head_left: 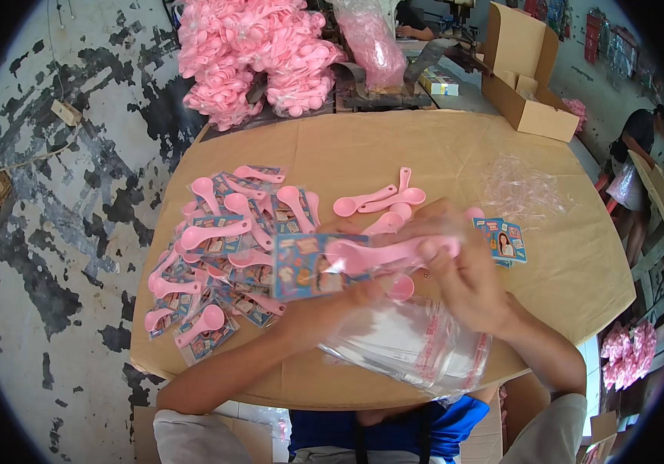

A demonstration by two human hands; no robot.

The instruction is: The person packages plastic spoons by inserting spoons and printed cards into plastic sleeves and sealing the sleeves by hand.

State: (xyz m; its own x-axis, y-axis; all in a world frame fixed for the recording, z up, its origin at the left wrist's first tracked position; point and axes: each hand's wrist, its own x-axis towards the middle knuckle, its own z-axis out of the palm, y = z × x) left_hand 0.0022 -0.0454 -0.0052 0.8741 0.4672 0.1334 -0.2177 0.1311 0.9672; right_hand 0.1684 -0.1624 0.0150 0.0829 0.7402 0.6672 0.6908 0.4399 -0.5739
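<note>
My right hand (467,282) is closed on a pink measuring spoon (394,255), gripping the end of its handle. The spoon lies over a blue printed card (297,267) in a clear plastic bag, its bowl seemingly inside. My left hand (336,309) pinches the lower edge of that bag, somewhat blurred. Below both hands lies a stack of clear plastic bags (401,336). Loose pink spoons (367,199) rest just beyond my hands, partly hidden by them. A small stack of printed cards (502,241) sits right of my right hand.
Bagged spoons with cards (216,232) are heaped on the table's left. Thin clear plastic scraps (521,189) lie at the right. Bundles of pink spoons (255,54) and an open cardboard box (529,85) stand behind the brown tabletop (301,143). Another person (640,147) is at the far right.
</note>
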